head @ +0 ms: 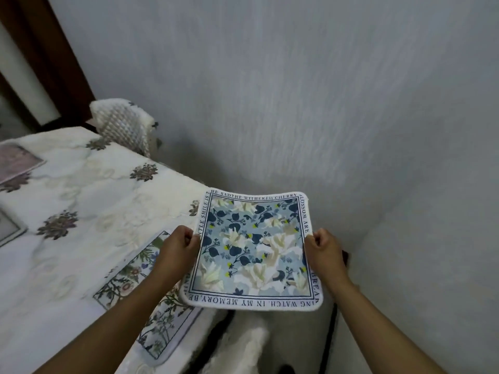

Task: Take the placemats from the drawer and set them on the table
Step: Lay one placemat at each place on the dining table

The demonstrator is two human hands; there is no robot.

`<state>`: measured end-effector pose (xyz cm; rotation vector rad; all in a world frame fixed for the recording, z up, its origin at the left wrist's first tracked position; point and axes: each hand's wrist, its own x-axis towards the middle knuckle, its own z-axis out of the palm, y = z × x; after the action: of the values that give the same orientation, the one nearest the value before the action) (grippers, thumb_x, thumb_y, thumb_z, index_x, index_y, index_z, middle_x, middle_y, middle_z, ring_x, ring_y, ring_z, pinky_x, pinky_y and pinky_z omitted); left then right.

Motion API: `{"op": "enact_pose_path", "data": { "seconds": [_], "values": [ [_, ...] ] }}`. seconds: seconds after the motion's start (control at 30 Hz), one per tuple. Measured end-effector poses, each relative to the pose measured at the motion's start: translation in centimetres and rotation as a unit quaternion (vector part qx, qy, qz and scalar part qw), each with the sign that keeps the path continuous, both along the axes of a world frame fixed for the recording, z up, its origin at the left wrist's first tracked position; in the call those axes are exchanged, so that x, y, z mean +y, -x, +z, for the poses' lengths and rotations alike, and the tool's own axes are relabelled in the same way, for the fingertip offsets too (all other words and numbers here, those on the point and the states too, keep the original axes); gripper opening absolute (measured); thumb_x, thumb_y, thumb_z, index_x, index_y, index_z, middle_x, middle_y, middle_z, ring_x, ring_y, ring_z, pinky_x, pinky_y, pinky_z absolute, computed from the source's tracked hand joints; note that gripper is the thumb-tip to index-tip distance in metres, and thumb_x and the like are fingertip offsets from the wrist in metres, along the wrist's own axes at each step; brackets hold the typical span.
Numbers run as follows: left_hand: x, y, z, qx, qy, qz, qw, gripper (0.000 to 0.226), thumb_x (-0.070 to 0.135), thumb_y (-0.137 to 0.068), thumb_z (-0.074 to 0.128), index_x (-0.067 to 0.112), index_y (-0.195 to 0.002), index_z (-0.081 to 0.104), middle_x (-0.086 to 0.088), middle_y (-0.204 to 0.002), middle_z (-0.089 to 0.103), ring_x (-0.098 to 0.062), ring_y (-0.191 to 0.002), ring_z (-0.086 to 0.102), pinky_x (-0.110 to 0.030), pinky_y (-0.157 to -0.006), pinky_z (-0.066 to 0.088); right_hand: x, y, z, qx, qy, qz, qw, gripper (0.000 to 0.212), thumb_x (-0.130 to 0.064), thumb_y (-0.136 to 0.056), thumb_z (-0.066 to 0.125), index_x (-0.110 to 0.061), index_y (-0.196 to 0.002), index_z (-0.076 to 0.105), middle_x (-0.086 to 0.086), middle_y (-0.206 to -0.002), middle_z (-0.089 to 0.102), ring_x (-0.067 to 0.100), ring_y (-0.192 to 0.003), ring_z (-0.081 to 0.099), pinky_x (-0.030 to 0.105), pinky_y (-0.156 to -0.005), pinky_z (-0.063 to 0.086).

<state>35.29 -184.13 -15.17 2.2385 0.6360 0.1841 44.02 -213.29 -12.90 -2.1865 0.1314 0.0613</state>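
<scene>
I hold a blue floral placemat [253,249] with a white border and printed lettering, spread flat in the air just past the table's right edge. My left hand [179,248] pinches its left edge and my right hand [322,251] pinches its right edge. A second floral placemat [140,279] with green and pink flowers lies on the table [81,201] under my left forearm, partly hidden by it. A pinkish placemat [16,163] lies at the table's far left, and a pale one [8,228] is cut off by the left frame edge. No drawer is in view.
The table wears a white cloth with dark flower motifs. A chair with a white knitted cover [122,125] stands at the table's far end, and another white fluffy chair seat [240,344] is below the held mat. A pale textured wall fills the right side.
</scene>
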Motion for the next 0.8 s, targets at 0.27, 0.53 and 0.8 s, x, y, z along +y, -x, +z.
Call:
{"op": "enact_pose_path", "data": {
  "seconds": [0.27,0.53,0.8],
  "values": [
    [-0.6,-3.0,0.7,0.004,0.013,0.180,0.984,0.021,0.027,-0.097,0.049,0.017,-0.079,0.045,-0.001,-0.067,0.048,-0.015,-0.058,0.041,-0.030,-0.053,0.032,4.9,-13.7,-1.5,0.023,-0.017,0.193,0.981,0.026,-0.019,-0.090,0.050,-0.016,-0.067,0.040,0.000,-0.058,0.048,0.014,-0.050,0.041,0.029,-0.050,0.033],
    [0.5,-2.4,1.7,-0.014,0.037,0.311,0.949,0.023,0.027,-0.096,0.049,0.017,-0.076,0.044,-0.001,-0.065,0.048,-0.016,-0.057,0.042,-0.031,-0.053,0.034,12.3,-19.7,0.4,0.005,-0.021,0.323,0.946,0.026,-0.017,-0.090,0.052,-0.016,-0.066,0.042,-0.002,-0.055,0.050,0.013,-0.047,0.042,0.028,-0.049,0.034],
    [3.3,-4.3,0.5,0.003,0.024,0.337,0.941,0.025,0.028,-0.097,0.047,0.021,-0.074,0.040,0.001,-0.065,0.045,-0.015,-0.057,0.038,-0.031,-0.054,0.032,17.0,-23.5,-2.4,0.032,-0.023,0.347,0.937,0.022,-0.022,-0.087,0.052,-0.008,-0.071,0.048,0.007,-0.061,0.055,0.018,-0.053,0.049,0.030,-0.050,0.039]
  ]
}}
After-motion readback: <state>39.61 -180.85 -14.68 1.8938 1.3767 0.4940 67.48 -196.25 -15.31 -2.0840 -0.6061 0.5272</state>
